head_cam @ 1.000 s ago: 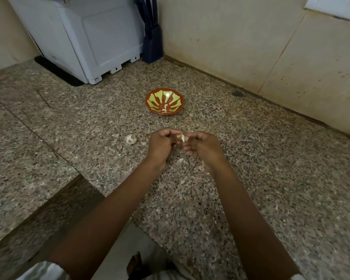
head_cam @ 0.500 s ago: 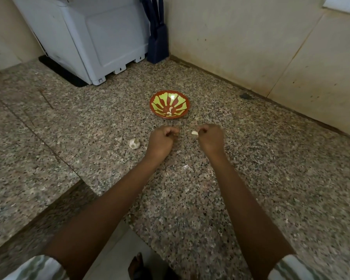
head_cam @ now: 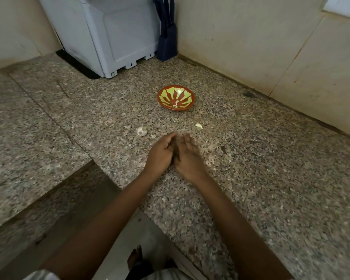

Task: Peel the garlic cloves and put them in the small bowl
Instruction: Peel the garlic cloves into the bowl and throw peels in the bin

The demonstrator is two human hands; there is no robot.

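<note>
A small red bowl with a yellow-green pattern stands on the granite counter, with a peeled clove or two inside. One peeled garlic clove lies loose on the counter in front of the bowl, to its right. A partly broken garlic bulb lies to the left. My left hand and my right hand are side by side, palms facing each other and fingers straight, nearer to me than the clove. Neither hand holds anything that I can see; both are motion-blurred.
A white appliance stands at the back left, with a dark blue object beside it in the corner. Walls close off the back and right. The counter has a cut-out edge at the lower left, with floor and a foot below.
The clove that my right hand pinched now lies on the counter. Both hands have opened, drawn back toward me and come together palm to palm.
</note>
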